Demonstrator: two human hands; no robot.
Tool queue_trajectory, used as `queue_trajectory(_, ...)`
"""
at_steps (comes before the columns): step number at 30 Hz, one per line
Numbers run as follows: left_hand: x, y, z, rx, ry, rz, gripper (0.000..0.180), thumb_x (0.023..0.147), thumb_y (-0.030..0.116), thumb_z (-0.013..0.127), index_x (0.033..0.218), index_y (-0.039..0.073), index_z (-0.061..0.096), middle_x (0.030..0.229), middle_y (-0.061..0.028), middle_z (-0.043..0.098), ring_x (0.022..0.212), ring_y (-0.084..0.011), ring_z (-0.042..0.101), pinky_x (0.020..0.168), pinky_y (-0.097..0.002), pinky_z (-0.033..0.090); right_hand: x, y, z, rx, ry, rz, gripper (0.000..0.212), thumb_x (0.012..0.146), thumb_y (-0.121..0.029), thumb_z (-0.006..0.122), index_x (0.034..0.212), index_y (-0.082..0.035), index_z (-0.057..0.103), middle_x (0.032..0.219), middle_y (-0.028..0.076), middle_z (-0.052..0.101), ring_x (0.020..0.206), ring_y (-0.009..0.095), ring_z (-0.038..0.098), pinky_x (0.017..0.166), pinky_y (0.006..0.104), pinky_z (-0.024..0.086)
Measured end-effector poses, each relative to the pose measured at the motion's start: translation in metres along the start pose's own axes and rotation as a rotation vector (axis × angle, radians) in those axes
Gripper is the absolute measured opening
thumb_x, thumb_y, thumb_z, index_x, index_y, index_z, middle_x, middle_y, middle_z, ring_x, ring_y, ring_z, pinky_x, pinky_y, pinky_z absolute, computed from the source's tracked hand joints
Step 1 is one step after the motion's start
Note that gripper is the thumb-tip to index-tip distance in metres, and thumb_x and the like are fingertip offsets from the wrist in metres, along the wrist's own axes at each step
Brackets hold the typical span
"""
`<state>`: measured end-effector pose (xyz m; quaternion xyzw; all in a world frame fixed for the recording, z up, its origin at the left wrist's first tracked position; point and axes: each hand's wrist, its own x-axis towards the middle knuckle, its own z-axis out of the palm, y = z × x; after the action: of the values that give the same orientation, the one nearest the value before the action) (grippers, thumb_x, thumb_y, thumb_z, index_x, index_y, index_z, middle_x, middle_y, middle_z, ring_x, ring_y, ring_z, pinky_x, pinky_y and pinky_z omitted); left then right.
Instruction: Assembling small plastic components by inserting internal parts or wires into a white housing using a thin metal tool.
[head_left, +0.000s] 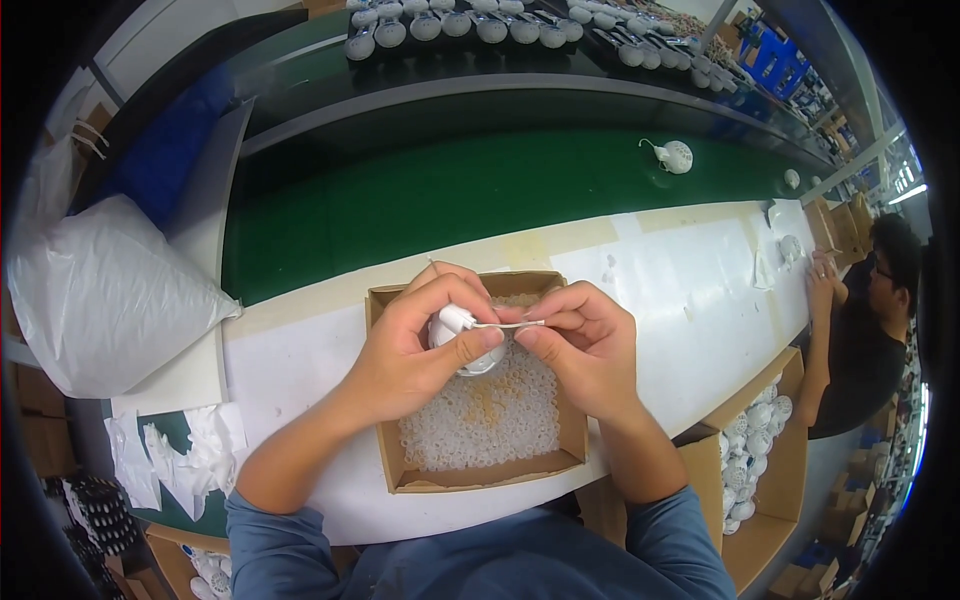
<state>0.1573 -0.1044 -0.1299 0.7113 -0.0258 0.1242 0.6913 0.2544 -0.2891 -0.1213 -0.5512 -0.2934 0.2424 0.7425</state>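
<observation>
My left hand [432,325] is closed around a round white plastic device [482,361] with a short neck, its body partly hidden by my fingers. A thin white cable [508,325] runs out from the neck toward the right. Thumb and fingertips of my right hand [583,345] pinch that cable near its end. Both hands are above an open cardboard box [484,484], which holds many small clear plastic rings [470,440] and a patch of tan bits [490,400] among them.
A green conveyor belt [420,200] runs behind the white table [690,300], carrying another white device [676,157]. Rows of similar devices [425,27] stand beyond. Cartons of devices [745,450] flank me. A white plastic bag [110,300] is at left; a co-worker [865,330] sits at right.
</observation>
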Motion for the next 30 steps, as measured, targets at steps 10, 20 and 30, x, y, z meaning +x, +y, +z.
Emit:
queue_trajectory(10,-0.006,0.016,0.009,0.042,-0.047,-0.094,0.048,0.094,0.019,0.074,0.137,0.006,0.057,0.119,-0.0118,0.064,0.106,-0.0209,0.063,0.091,-0.0346,0.05,0.0,0.006,-0.01,-0.269,-0.069,-0.155,0.015,0.09,0.008,0.07,0.104,0.004,0.065,0.103,0.014,0.068,0.096,0.017,0.064,0.084,0.0281,0.052)
queue_trajectory(20,-0.007,0.026,0.006,0.453,-0.057,0.144,0.07,0.09,0.018,0.076,0.153,0.006,0.047,0.103,-0.0137,0.068,0.093,-0.0207,0.065,0.084,-0.0314,0.051,0.001,0.001,-0.006,-0.213,0.023,-0.173,0.01,0.086,0.005,0.076,0.095,0.003,0.072,0.094,0.012,0.071,0.084,0.015,0.066,0.073,0.0253,0.052)
queue_trajectory(30,-0.01,0.038,0.006,-0.146,-0.147,-0.315,0.066,0.099,0.03,0.062,0.155,0.001,0.042,0.109,-0.0144,0.069,0.097,-0.0186,0.066,0.088,-0.0299,0.05,0.011,-0.001,-0.017,-0.613,-0.152,-0.68,0.019,0.072,0.008,0.08,0.087,0.001,0.071,0.08,0.011,0.07,0.074,0.023,0.063,0.067,0.0322,0.049)
